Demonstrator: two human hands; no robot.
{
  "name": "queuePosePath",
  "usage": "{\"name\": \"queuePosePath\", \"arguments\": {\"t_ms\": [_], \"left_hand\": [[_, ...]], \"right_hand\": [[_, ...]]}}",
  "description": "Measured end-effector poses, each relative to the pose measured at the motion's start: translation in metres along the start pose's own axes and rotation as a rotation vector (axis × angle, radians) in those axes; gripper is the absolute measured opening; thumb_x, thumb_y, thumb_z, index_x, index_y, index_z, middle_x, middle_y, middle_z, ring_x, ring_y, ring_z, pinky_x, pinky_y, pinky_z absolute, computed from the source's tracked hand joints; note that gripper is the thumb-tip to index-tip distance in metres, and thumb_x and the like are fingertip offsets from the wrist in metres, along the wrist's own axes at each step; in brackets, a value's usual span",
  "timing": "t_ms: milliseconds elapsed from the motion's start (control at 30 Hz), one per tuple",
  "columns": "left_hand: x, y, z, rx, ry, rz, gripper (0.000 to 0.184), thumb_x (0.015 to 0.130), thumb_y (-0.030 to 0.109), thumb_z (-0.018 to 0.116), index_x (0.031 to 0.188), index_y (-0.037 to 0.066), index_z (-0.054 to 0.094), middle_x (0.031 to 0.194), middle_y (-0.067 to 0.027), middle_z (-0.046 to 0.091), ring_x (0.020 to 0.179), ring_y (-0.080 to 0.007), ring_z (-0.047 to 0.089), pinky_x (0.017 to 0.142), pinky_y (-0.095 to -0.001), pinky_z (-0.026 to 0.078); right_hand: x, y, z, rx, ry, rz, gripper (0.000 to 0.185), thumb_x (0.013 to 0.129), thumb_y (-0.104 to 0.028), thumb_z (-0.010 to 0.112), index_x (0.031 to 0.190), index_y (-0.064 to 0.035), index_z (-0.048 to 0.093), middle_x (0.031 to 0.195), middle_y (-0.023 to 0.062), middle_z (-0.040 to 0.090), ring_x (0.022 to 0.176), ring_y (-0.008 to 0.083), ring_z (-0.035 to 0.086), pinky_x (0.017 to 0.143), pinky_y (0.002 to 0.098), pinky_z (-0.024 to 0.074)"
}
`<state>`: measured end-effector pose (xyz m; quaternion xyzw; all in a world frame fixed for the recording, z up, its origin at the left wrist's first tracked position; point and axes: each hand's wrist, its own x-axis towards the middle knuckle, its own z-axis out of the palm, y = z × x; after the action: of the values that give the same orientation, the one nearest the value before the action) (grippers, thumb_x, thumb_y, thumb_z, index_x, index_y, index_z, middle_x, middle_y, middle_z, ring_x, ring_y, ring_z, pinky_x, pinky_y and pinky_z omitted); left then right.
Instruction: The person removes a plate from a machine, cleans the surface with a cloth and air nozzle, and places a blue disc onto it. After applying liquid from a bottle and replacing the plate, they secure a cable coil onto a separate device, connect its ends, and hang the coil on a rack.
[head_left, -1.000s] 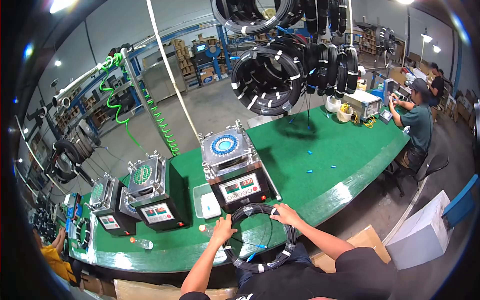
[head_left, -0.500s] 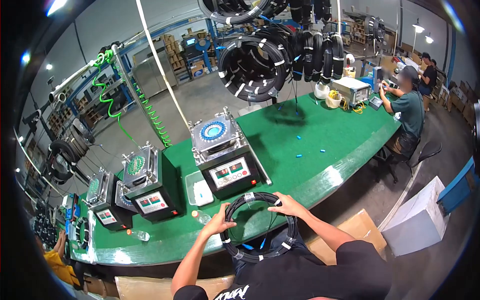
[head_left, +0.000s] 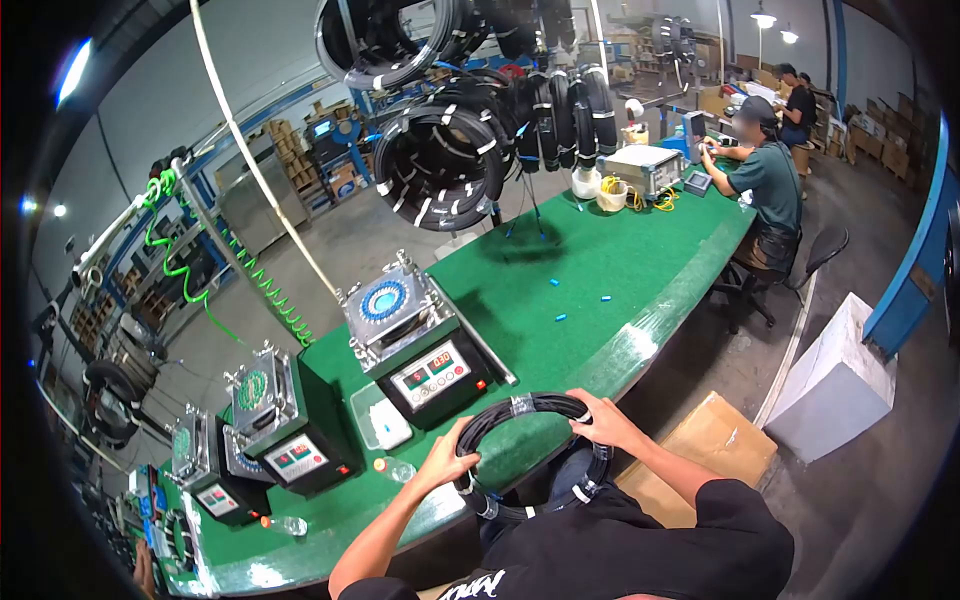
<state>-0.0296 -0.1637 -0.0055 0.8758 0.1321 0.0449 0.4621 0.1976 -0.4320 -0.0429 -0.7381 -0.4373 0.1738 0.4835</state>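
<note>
Cable coil (head_left: 550,403) held at the table's (head_left: 630,260) near edge, gripped by the left hand (head_left: 445,460) at nine o'clock, right hand (head_left: 605,421) at two. One blue tip (head_left: 494,497) shows near seven, against two earlier; handling appears ongoing.

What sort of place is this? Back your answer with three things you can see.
Probably a cable workshop or small factory. It shows hanging round black cable coils with white bands, a long green-topped workbench, and box-shaped black-and-metal machines with lit digital displays standing on it.
</note>
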Motion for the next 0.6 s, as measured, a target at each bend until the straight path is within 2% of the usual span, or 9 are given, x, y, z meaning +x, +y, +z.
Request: {"name": "queuePosePath", "arguments": {"t_ms": [33, 133, 233, 300, 400, 500, 533, 567, 600], "left_hand": [[0.003, 0.002, 0.000, 0.044, -0.010, 0.017, 0.074, 0.078, 0.013, 0.072, 0.147, 0.004, 0.044, 0.101, -0.0186, 0.071, 0.081, -0.0250, 0.071, 0.078, -0.0390, 0.056], [0.014, 0.016, -0.006, 0.111, -0.129, 0.077, 0.078, 0.080, 0.019, 0.072, 0.149, 0.002, 0.040, 0.101, -0.0204, 0.068, 0.090, -0.0276, 0.069, 0.084, -0.0405, 0.054], [0.030, 0.035, -0.009, 0.086, -0.268, 0.064, 0.079, 0.081, 0.023, 0.071, 0.150, 0.002, 0.037, 0.105, -0.0227, 0.067, 0.093, -0.0318, 0.068, 0.088, -0.0433, 0.053], [0.048, 0.032, -0.009, 0.109, -0.334, 0.153, 0.081, 0.083, 0.027, 0.069, 0.151, 0.004, 0.033, 0.102, -0.0276, 0.066, 0.092, -0.0427, 0.067, 0.085, -0.0486, 0.052], [0.073, 0.034, -0.010, 0.257, -0.430, 0.062, 0.081, 0.085, 0.035, 0.067, 0.152, 0.008, 0.031, 0.092, -0.0281, 0.066, 0.085, -0.0459, 0.066, 0.080, -0.0529, 0.050], [0.095, 0.064, -0.013, 0.307, -0.469, 0.035, 0.079, 0.085, 0.039, 0.064, 0.152, 0.009, 0.032, 0.089, -0.0287, 0.065, 0.084, -0.0457, 0.066, 0.079, -0.0543, 0.050], [0.103, 0.079, -0.014, 0.334, -0.485, 0.026, 0.079, 0.086, 0.039, 0.063, 0.152, 0.009, 0.032, 0.089, -0.0289, 0.065, 0.085, -0.0465, 0.067, 0.080, -0.0546, 0.051], [0.113, 0.093, -0.014, 0.360, -0.499, 0.017, 0.078, 0.086, 0.039, 0.062, 0.151, 0.009, 0.032, 0.089, -0.0291, 0.066, 0.086, -0.0473, 0.067, 0.080, -0.0548, 0.052], [0.123, 0.096, -0.010, 0.424, -0.485, 0.039, 0.077, 0.086, 0.039, 0.061, 0.151, 0.009, 0.033, 0.090, -0.0298, 0.066, 0.088, -0.0488, 0.067, 0.081, -0.0554, 0.053]], "right_hand": [[-0.003, -0.001, -0.004, 0.007, -0.001, 0.005, 0.054, 0.086, -0.012, 0.073, 0.136, -0.0059, 0.053, 0.099, 0.0201, 0.072, 0.091, 0.0357, 0.072, 0.083, 0.0423, 0.0551], [-0.013, 0.006, -0.015, 0.019, -0.019, 0.019, 0.056, 0.086, -0.010, 0.074, 0.138, -0.0064, 0.052, 0.088, 0.0118, 0.071, 0.079, 0.0223, 0.071, 0.077, 0.0368, 0.0558], [-0.019, 0.009, -0.028, 0.067, -0.059, 0.119, 0.059, 0.087, -0.015, 0.074, 0.141, -0.0103, 0.051, 0.098, 0.0215, 0.073, 0.089, 0.0383, 0.073, 0.081, 0.0432, 0.0560], [-0.018, 0.020, -0.034, -0.065, 0.008, 0.045, 0.065, 0.084, -0.023, 0.075, 0.144, -0.0159, 0.051, 0.102, 0.0179, 0.073, 0.091, 0.0348, 0.068, 0.085, 0.0431, 0.0520], [-0.019, 0.024, -0.055, -0.469, 0.002, 0.045, 0.070, 0.080, -0.032, 0.074, 0.146, -0.0215, 0.052, 0.107, 0.0119, 0.072, 0.097, 0.0327, 0.059, 0.088, 0.0440, 0.0435], [-0.017, 0.034, -0.067, -0.351, 0.044, 0.079, 0.070, 0.080, -0.032, 0.073, 0.146, -0.0220, 0.052, 0.104, 0.0125, 0.071, 0.095, 0.0338, 0.058, 0.085, 0.0451, 0.0429], [-0.015, 0.035, -0.073, -0.227, 0.033, 0.123, 0.071, 0.080, -0.028, 0.074, 0.147, -0.0191, 0.051, 0.105, 0.0147, 0.070, 0.097, 0.0346, 0.059, 0.087, 0.0451, 0.0455], [-0.014, 0.033, -0.083, -0.081, 0.023, 0.169, 0.078, 0.078, -0.027, 0.078, 0.149, -0.0107, 0.047, 0.112, 0.0167, 0.070, 0.102, 0.0346, 0.062, 0.093, 0.0430, 0.0498], [-0.012, 0.038, -0.093, -0.030, 0.016, 0.179, 0.077, 0.080, -0.025, 0.076, 0.149, -0.0094, 0.046, 0.114, 0.0181, 0.069, 0.103, 0.0354, 0.064, 0.094, 0.0429, 0.0511]]}}
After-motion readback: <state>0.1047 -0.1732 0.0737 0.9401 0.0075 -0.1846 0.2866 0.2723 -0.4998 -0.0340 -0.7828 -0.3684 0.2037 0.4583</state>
